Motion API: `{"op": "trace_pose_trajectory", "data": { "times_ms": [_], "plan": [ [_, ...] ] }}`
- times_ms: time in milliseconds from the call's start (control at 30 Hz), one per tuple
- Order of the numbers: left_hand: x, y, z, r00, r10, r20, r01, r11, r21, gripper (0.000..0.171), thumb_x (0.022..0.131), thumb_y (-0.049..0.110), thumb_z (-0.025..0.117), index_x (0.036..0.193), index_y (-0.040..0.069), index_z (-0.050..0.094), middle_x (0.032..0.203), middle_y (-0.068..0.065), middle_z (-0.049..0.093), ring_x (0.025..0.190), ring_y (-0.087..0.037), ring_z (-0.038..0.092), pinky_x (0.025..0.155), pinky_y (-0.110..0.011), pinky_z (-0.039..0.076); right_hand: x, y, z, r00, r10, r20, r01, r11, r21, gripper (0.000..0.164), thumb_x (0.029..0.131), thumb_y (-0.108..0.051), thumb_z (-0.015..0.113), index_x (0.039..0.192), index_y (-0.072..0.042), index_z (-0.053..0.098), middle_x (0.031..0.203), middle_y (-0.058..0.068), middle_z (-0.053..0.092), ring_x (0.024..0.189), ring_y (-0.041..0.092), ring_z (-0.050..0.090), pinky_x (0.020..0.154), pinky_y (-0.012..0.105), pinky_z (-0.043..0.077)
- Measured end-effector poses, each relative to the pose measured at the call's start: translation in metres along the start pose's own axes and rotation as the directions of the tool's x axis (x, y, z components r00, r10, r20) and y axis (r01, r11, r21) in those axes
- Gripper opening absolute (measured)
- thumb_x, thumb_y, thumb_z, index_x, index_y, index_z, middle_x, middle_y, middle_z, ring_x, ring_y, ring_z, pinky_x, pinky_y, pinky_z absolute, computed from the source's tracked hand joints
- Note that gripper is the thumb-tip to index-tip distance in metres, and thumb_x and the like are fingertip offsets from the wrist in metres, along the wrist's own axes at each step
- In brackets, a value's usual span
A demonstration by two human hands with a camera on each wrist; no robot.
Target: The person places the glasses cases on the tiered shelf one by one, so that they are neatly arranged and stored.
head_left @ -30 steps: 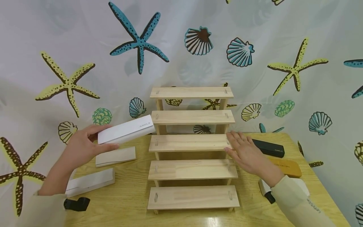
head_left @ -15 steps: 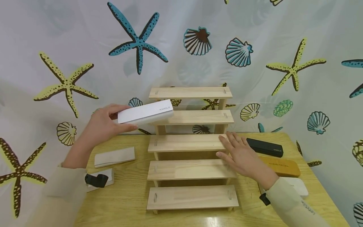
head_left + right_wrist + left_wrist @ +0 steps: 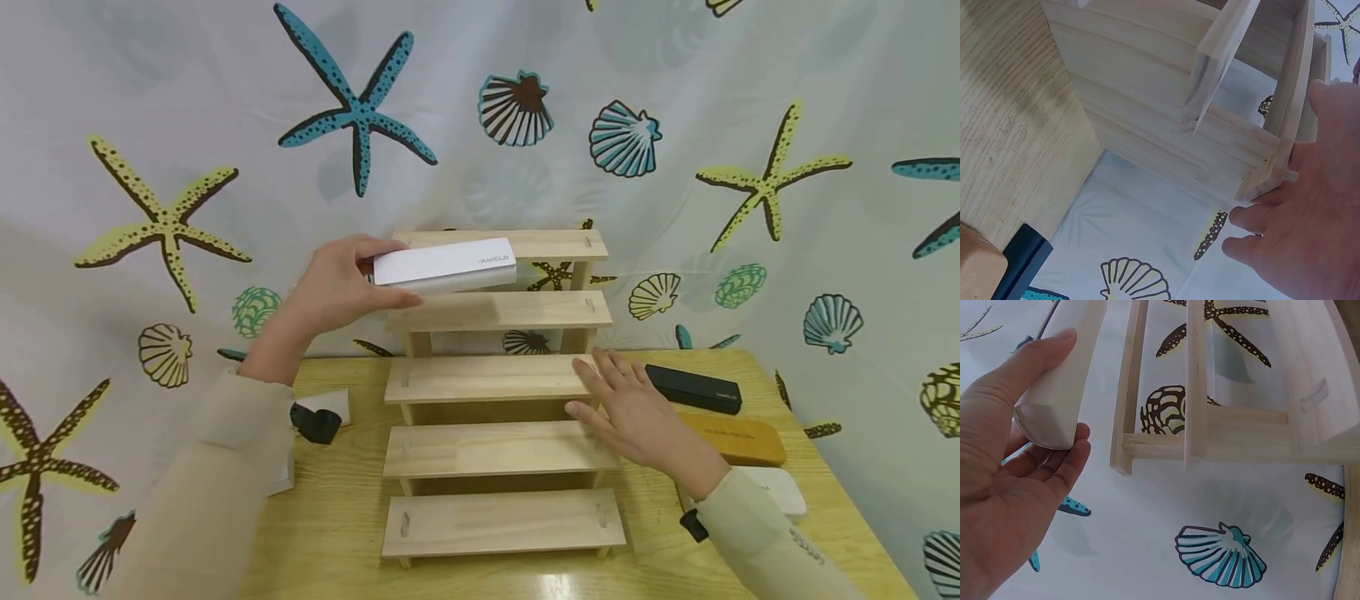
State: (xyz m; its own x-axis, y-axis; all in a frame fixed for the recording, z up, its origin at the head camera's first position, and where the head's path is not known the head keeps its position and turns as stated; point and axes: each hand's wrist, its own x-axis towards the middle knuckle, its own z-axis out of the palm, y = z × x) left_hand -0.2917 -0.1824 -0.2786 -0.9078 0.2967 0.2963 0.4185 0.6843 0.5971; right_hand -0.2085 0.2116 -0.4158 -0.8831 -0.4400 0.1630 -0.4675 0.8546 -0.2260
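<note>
A white cloth [image 3: 202,75] printed with starfish and shells stretches behind a wood-grained desk [image 3: 330,533]. At left, a pale case [image 3: 337,402] lies partly hidden by a sleeve [image 3: 247,425]; the left hand [image 3: 333,283] grips a white case [image 3: 446,265] before the upper tiers of the stepped wooden shelf [image 3: 502,454]. The right hand [image 3: 637,412], fingers extended, is at the shelf's right side, near a black case [image 3: 697,390] and an orange case [image 3: 742,440].

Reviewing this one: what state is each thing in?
Held white case: lid shut, gripped by left hand
Right hand: fingers extended, at middle shelf's right end
Wooden rack: standing upright
Black case: closed, lying flat
Orange case: closed, lying flat
Rounded white case: partly hidden
Rear left case: partly hidden
Front left case: mostly hidden
</note>
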Motion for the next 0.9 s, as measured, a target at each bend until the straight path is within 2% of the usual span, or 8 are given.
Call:
{"op": "trace_pose_trajectory", "data": {
  "times_ms": [167, 567, 900],
  "plan": [
    [0.018, 0.008, 0.010, 1.000, -0.007, 0.023, 0.008, 0.999, -0.036, 0.073, 0.080, 0.034, 0.095, 0.143, 0.010, 0.067, 0.121, -0.011, 0.067, 0.098, -0.025, 0.055, 0.082, -0.036, 0.047, 0.000, -0.001, 0.001, 1.000, -0.001, -0.010, 0.001, 1.000, 0.004, 0.070, 0.110, -0.048, 0.051, 0.165, -0.007, 0.036, 0.170, 0.030, 0.028, 0.158, 0.050, 0.026, 0.123, 0.072, 0.025],
    [0.056, 0.037, 0.030, 0.997, 0.038, 0.064, -0.031, 0.995, -0.097, 0.063, 0.082, 0.028, 0.093, 0.138, 0.009, 0.070, 0.125, -0.011, 0.066, 0.102, -0.026, 0.059, 0.081, -0.036, 0.053, 0.000, 0.001, 0.002, 0.999, -0.005, -0.034, 0.004, 1.000, -0.021, 0.063, 0.112, -0.040, 0.050, 0.163, -0.005, 0.038, 0.169, 0.030, 0.029, 0.156, 0.051, 0.030, 0.122, 0.072, 0.027],
    [0.080, 0.052, 0.049, 0.997, 0.006, 0.081, 0.004, 0.992, -0.127, 0.066, 0.081, 0.028, 0.093, 0.139, 0.009, 0.069, 0.131, -0.010, 0.068, 0.107, -0.026, 0.059, 0.086, -0.039, 0.054, 0.000, 0.003, 0.003, 0.999, -0.018, -0.046, 0.017, 1.000, -0.025, 0.060, 0.113, -0.038, 0.049, 0.162, -0.006, 0.040, 0.168, 0.031, 0.031, 0.155, 0.052, 0.032, 0.121, 0.073, 0.027]
  ]
}}
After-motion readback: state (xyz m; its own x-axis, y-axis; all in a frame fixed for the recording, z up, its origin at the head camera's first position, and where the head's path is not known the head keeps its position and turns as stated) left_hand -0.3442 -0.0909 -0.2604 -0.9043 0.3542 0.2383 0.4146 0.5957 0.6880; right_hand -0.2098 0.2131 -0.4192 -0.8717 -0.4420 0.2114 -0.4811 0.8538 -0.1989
